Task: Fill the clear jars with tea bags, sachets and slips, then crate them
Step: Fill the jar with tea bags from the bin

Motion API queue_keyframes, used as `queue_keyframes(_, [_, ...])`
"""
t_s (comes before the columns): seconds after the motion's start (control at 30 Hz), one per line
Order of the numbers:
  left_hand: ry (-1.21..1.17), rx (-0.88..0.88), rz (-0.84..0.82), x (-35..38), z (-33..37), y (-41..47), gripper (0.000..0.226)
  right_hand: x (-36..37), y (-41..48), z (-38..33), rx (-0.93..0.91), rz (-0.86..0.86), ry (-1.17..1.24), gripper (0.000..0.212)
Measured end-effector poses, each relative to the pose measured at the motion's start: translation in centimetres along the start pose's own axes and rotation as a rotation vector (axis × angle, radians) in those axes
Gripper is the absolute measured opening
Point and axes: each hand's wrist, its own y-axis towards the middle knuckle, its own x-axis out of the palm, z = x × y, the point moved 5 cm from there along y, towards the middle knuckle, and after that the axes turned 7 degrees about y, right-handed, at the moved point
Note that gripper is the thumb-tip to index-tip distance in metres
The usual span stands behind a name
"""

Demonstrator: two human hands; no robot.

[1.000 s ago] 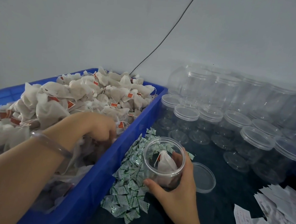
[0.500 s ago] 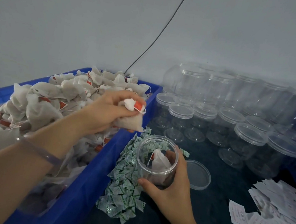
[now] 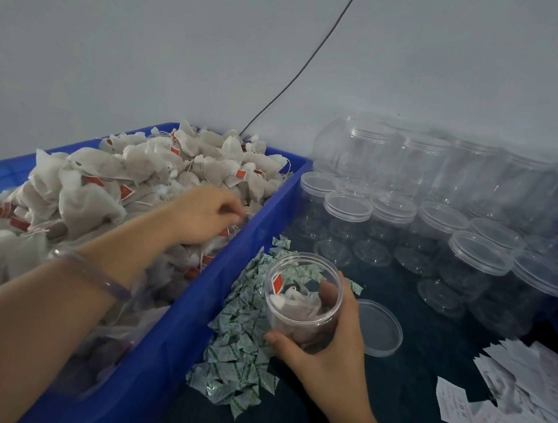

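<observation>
A thin black cable (image 3: pixel 291 81) runs diagonally down the plain grey wall (image 3: pixel 116 39) behind the dark tabletop (image 3: pixel 426 364).

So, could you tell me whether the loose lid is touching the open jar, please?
Apart. In the head view the right hand grips the open jar, and that hand lies between the jar and the loose lid.

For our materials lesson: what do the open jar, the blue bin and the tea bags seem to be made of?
Open jar: probably clear glossy plastic; contents show through its thin wall. Blue bin: opaque moulded plastic with a slight sheen. Tea bags: matt white fibrous paper or mesh, judging by soft crumpled folds.
</observation>
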Motion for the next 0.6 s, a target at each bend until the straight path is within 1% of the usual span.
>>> queue_keyframes(0.07, [0.161,-0.114,-0.15,1.0,-3.0,0.3,0.022,0.0,0.0,0.0,-0.004,-0.002,-0.001,0.116])
queue_keyframes(0.13, [0.204,-0.183,-0.29,2.3,-4.3,0.2,0.02,0.0,0.0,0.0,-0.009,0.002,0.001,0.114])
queue_keyframes(0.17, [0.223,-0.187,-0.325,3.0,-4.5,0.4,0.018,0.0,0.0,0.0,-0.012,0.004,0.001,0.114])
queue_keyframes(0.23, [0.288,-0.183,-0.34,4.1,-4.3,0.8,0.017,0.0,-0.1,0.0,-0.017,0.005,0.004,0.113])
queue_keyframes(0.33, [0.377,-0.244,-0.376,5.3,-4.3,1.2,0.017,-0.1,-0.1,0.0,-0.017,0.008,0.013,0.111])
queue_keyframes(0.43, [0.484,-0.259,-0.406,5.6,-4.0,1.4,0.016,0.0,0.0,0.0,-0.015,0.009,0.002,0.111])
queue_keyframes(0.6, [0.518,-0.255,-0.381,5.0,-3.5,1.6,0.017,0.0,-0.1,-0.1,-0.019,0.0,-0.006,0.111])
